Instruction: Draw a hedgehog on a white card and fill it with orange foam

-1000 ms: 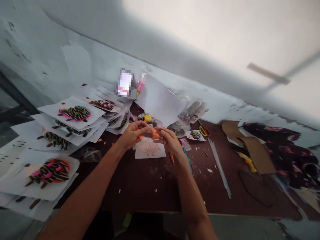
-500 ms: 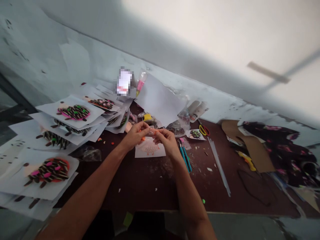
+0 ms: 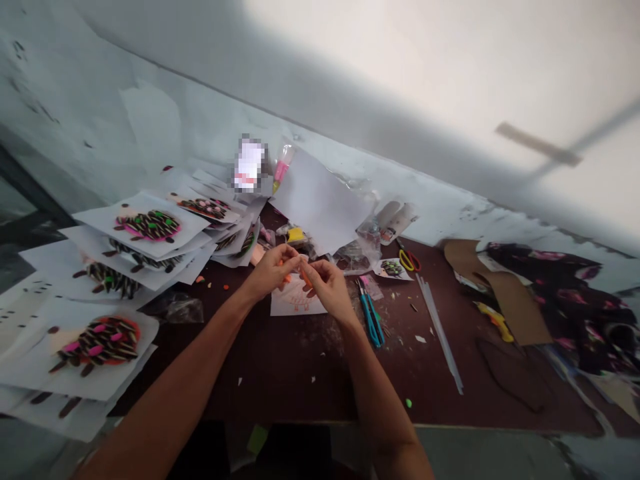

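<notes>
My left hand (image 3: 271, 272) and my right hand (image 3: 327, 287) meet above a small white card (image 3: 287, 307) with an orange hedgehog outline drawn on it. Both are closed in a pinch, fingertips almost touching. Bits of soft orange stuff that looks like modelling clay (image 3: 303, 275) show at the fingers of each hand. The fingers hide much of the clay and the upper part of the drawing. To the right of my right hand lie turquoise-handled scissors (image 3: 372, 320) on the dark table (image 3: 300, 373).
Sheets with clay hedgehogs (image 3: 103, 343) are stacked at left. A blurred-out phone (image 3: 249, 164) and a white sheet (image 3: 323, 200) stand at the back. Farther right are yellow-and-red scissors (image 3: 407, 260), clear sticks (image 3: 440, 333), a yellow glue gun (image 3: 494, 321) and cardboard (image 3: 520, 310).
My right hand has shifted slightly left and lower, bringing its fingertips against those of my left. A pale, clear-looking scrap seen between the fingers before no longer shows.
</notes>
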